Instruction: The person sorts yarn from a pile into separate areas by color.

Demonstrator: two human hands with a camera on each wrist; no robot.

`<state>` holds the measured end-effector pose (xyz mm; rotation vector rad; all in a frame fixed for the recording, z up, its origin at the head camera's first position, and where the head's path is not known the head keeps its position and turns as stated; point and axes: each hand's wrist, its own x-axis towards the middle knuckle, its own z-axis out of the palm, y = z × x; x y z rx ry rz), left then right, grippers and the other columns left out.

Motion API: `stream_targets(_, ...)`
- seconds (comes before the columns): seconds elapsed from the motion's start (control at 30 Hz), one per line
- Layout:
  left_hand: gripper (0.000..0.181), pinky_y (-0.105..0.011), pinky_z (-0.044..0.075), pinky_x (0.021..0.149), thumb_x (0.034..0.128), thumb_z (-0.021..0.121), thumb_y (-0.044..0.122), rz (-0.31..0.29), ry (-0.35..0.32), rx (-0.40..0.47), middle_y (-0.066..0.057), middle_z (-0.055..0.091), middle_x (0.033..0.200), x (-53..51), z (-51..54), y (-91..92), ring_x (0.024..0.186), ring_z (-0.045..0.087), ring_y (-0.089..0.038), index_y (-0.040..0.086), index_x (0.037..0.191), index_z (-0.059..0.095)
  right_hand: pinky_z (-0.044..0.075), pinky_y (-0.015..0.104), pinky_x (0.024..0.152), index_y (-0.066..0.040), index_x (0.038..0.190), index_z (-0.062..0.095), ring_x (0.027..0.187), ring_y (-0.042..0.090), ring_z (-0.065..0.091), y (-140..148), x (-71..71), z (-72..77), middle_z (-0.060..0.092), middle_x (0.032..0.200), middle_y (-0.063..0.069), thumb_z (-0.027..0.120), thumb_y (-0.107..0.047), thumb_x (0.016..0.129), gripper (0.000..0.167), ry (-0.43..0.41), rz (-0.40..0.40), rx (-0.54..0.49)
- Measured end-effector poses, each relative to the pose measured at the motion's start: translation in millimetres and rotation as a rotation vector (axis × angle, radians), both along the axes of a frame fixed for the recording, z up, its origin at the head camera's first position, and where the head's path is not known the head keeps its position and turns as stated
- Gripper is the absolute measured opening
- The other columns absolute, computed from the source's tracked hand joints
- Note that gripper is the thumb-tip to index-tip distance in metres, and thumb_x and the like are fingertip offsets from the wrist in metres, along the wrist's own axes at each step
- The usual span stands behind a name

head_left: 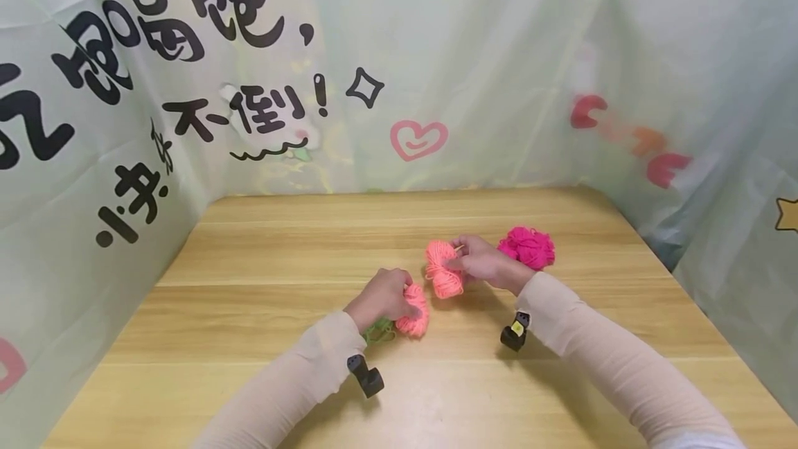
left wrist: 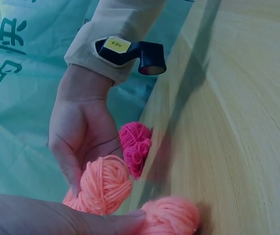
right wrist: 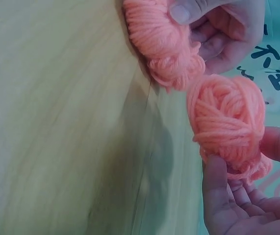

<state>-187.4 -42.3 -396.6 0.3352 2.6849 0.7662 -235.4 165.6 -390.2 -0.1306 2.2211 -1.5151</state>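
Observation:
Two coral-pink skeins of yarn are in the hands. My left hand (head_left: 388,295) pinches the nearer coral skein (head_left: 414,312) with the thumb on its side; this skein is at the tabletop. With its fingers and thumb, my right hand (head_left: 483,260) grips the other coral skein (head_left: 444,269), farther back and slightly right. In the right wrist view this coral skein (right wrist: 227,122) is held clear of the wood, a shadow beside it. A magenta ball of yarn (head_left: 528,248) lies behind the right wrist. Green yarn (head_left: 380,330) shows partly under the left wrist, mostly hidden.
A wooden table (head_left: 262,283) spreads beneath the hands. Pale printed curtains (head_left: 499,75) with black lettering enclose its back and sides. Each sleeve carries a small black camera mount, the left camera (head_left: 366,376) and the right camera (head_left: 515,331).

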Motion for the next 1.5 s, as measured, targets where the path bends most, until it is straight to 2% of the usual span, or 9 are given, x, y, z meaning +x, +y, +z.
stream_targets(0.13, 0.054, -0.04, 0.051, 0.088, 0.0724, 0.086, 0.02, -0.006, 0.003, -0.001, -0.014, 0.064, 0.111, 1.3, -0.9, -0.1, 0.1, 0.058, -0.028, 0.0, 0.117, 0.063, 0.053, 0.032, 0.063, 0.01, 0.133, 0.037, 0.073, 0.016, 0.053, 0.0, -1.4, -1.4, 0.05, 0.097, 0.013, 0.059, -0.002, 0.092, 0.047, 0.005, -0.008, -0.013)
stream_targets(0.37, 0.058, -0.04, 0.051, 0.085, 0.0728, 0.086, 0.021, -0.01, -0.004, 0.0, -0.013, 0.064, 0.112, 6.7, -7.0, -2.0, 0.099, 0.057, -0.027, -0.001, 0.121, 0.061, 0.055, 0.038, 0.072, 0.01, 0.132, 0.036, 0.081, 0.021, 0.055, -1.9, -5.2, -9.5, 0.048, 0.105, 0.017, 0.058, -0.004, 0.093, 0.047, -0.015, -0.008, -0.023)
stream_targets(0.57, 0.059, -0.04, 0.051, 0.087, 0.0725, 0.086, 0.021, -0.008, 0.0, -0.002, -0.014, 0.063, 0.114, 2.7, -1.3, 1.3, 0.102, 0.057, -0.028, -0.001, 0.121, 0.061, 0.054, 0.038, 0.073, 0.008, 0.132, 0.037, 0.082, 0.02, 0.055, -0.7, -13.1, -4.9, 0.048, 0.107, 0.017, 0.059, -0.005, 0.094, 0.046, 0.003, -0.021, -0.002)
stream_targets(0.87, 0.058, -0.039, 0.051, 0.085, 0.072, 0.086, 0.02, -0.04, 0.021, -0.017, -0.013, 0.064, 0.113, -0.4, -0.6, 4.5, 0.103, 0.058, -0.029, 0.0, 0.122, 0.061, 0.055, 0.036, 0.073, 0.009, 0.135, 0.034, 0.082, 0.02, 0.056, -1.3, -19.7, -1.3, 0.048, 0.107, 0.017, 0.057, -0.004, 0.095, 0.048, -0.004, -0.035, -0.047)
stream_targets(1.0, 0.059, -0.034, 0.052, 0.079, 0.072, 0.084, 0.016, -0.051, 0.018, -0.025, -0.011, 0.065, 0.108, -1.4, 0.5, 6.5, 0.095, 0.058, -0.023, 0.001, 0.124, 0.06, 0.055, 0.033, 0.072, 0.009, 0.135, 0.034, 0.083, 0.019, 0.056, -1.2, -23.5, -0.5, 0.049, 0.108, 0.017, 0.057, -0.006, 0.095, 0.048, -0.005, -0.049, -0.044)
stream_targets(1.17, 0.058, -0.027, 0.051, 0.064, 0.0724, 0.08, 0.006, -0.061, 0.001, -0.026, -0.008, 0.063, 0.099, -1.2, 2.7, 9.4, 0.083, 0.057, -0.019, 0.001, 0.126, 0.057, 0.053, 0.031, 0.071, 0.007, 0.134, 0.036, 0.083, 0.018, 0.056, -2.5, -29.0, -2.4, 0.05, 0.107, 0.015, 0.058, -0.008, 0.096, 0.047, -0.017, -0.062, -0.04)
stream_targets(1.3, 0.053, -0.026, 0.049, 0.059, 0.0719, 0.079, 0.004, -0.057, -0.007, -0.026, -0.006, 0.06, 0.091, -1.0, 3.0, 11.6, 0.078, 0.055, -0.018, -0.001, 0.121, 0.059, 0.054, 0.03, 0.071, 0.006, 0.134, 0.037, 0.083, 0.017, 0.056, -3.1, -32.5, -4.7, 0.05, 0.107, 0.014, 0.059, -0.009, 0.096, 0.047, -0.026, -0.077, -0.042)
stream_targets(1.43, 0.038, -0.027, 0.048, 0.057, 0.0712, 0.081, 0.006, -0.035, -0.026, -0.012, -0.006, 0.059, 0.082, -1.1, 2.4, 12.1, 0.072, 0.055, -0.018, -0.001, 0.103, 0.062, 0.054, 0.029, 0.071, 0.005, 0.133, 0.038, 0.083, 0.016, 0.055, -3.3, -34.2, -5.5, 0.05, 0.105, 0.013, 0.059, -0.009, 0.096, 0.045, -0.034, -0.086, -0.043)
stream_targets(1.5, 0.035, -0.027, 0.048, 0.058, 0.0711, 0.081, 0.006, -0.028, -0.038, 0.005, -0.006, 0.06, 0.082, -1.2, 2.5, 11.9, 0.073, 0.054, -0.018, 0.0, 0.101, 0.063, 0.054, 0.029, 0.07, 0.005, 0.132, 0.038, 0.082, 0.016, 0.055, -3.2, -34.4, -5.2, 0.05, 0.104, 0.013, 0.058, -0.008, 0.096, 0.044, -0.039, -0.088, -0.047)
